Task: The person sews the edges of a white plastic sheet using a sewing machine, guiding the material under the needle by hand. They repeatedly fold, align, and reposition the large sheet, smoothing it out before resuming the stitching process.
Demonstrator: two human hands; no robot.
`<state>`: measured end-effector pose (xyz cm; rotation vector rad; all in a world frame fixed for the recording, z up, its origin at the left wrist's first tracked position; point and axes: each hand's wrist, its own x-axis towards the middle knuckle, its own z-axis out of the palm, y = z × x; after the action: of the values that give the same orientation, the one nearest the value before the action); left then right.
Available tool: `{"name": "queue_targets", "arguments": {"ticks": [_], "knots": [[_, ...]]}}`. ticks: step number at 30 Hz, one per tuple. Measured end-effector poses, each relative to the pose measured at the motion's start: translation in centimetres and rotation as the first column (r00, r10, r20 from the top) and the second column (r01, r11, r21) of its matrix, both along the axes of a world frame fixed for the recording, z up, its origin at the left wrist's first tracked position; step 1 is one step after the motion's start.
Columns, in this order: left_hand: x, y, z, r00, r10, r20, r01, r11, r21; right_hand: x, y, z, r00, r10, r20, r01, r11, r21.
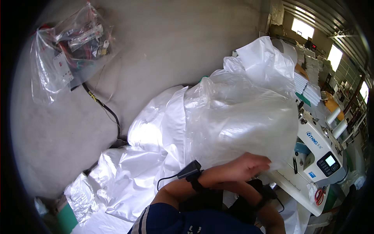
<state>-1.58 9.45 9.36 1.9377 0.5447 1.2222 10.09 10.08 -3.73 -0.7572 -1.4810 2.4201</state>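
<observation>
My left hand [251,165] reaches across to the right, its fingers curled together in front of the lower part of a large clear plastic sheet or bag [241,124]. Whether the fingers grip the plastic cannot be made out. Beneath the left forearm crosses my right forearm [249,193]; my right hand is hidden behind the left arm. Each wrist wears a dark strapped device, like the one [191,170] on the left. Shiny white sheeting [156,132] lies in a big crumpled heap behind and left of the clear plastic.
A white sewing machine [317,136] stands on a pale table [298,185] at right. Red-handled scissors [319,196] and white thread cones [340,128] are by it. A clear bag of electrical parts [78,50] hangs on the wall [163,43], above a black cable [111,111].
</observation>
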Motion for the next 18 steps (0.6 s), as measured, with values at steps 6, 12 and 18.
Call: {"name": "queue_targets", "arguments": {"ticks": [6, 12, 18], "knots": [[-2.7, -7.8, -3.9, 0.71, 0.685, -0.163, -0.365, 0.555, 0.747, -11.2, 4.8, -0.7, 0.95, -0.313, 0.021, 0.313, 0.95, 0.0], [-12.6, -14.1, -20.5, 0.755, 0.486, -0.44, -0.642, 0.685, -0.345, -18.6, 8.6, 10.4, 0.811, -0.443, -0.381, 0.411, 0.896, -0.168], [-30.5, -20.9, -28.0, 0.436, 0.215, -0.874, -0.812, 0.513, -0.278, -21.6, 9.9, 20.1, 0.694, -0.387, -0.607, 0.477, 0.879, -0.015]]}}
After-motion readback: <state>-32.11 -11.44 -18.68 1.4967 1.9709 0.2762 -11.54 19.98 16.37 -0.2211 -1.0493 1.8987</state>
